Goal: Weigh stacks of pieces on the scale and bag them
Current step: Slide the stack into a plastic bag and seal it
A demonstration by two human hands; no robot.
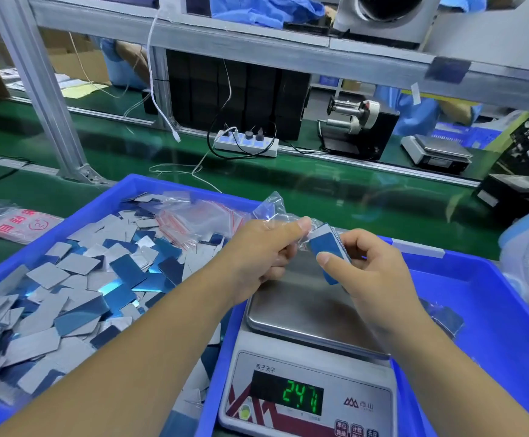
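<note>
— Green conveyor belt runs past the bench [367, 197], aluminium frame above it. What are the hands at?

— Bagging, I'd say. The left hand [258, 253] pinches the mouth of a clear bag [271, 209], thumb on top, fingers curled under. The right hand [370, 269] grips one stack of pieces [328, 247], blue face up, its far end just at the bag's opening. Both are above the scale [310, 310], whose pan looks bare though the display [302, 395] shows green digits, blurred, something like 24.7.

— So the weighing of this stack is done?

— Probably. The next move calls for keeping the bag mouth spread while the stack slides in squarely, so no piece fans out or catches the lip.

— And the counts?

— One scale near us, one stack in hand, one bag being filled. Two blue trays: the left tray [137, 184] holds a loose heap of pieces [77, 279], too many to count, with a pile of empty bags [200, 222] at its far side; the right tray [493, 304] holds the scale. A second scale sits far right.
</note>
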